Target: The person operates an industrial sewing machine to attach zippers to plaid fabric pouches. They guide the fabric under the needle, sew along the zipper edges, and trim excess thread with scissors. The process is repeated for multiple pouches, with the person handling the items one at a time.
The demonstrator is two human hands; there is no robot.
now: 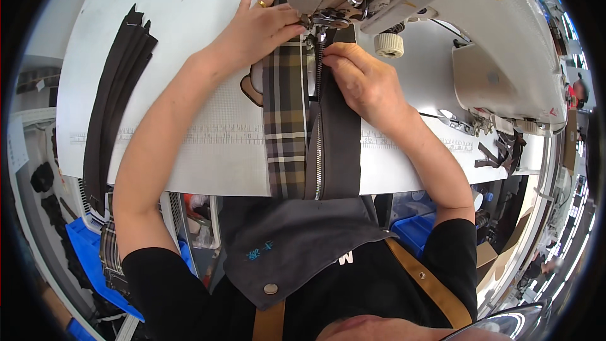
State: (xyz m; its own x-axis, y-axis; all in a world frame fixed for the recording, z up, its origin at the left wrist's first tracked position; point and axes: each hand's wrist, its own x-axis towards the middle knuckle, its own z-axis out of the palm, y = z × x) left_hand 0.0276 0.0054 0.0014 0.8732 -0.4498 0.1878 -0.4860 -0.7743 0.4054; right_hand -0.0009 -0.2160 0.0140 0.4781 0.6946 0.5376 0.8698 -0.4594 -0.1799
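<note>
Under the sewing machine's presser foot (314, 39) lies a plaid fabric strip (285, 113), running toward me to the table's front edge. A metal-toothed zipper (318, 158) on dark tape lies along its right side, beside a dark fabric strip (344, 145). My left hand (262, 28) rests on the plaid strip with fingers stretched out, their tips close to the left of the foot. Just right of the foot, my right hand (366, 79) pinches the zipper at its edge. The foot and machine head partly hide the upper end of the work.
The white sewing machine (505, 44) stands over the right of the white table (208, 164). Several dark fabric strips (113, 101) hang over the table's left edge. Dark scraps (502, 151) lie at the right. Blue bins (413, 233) are below the table.
</note>
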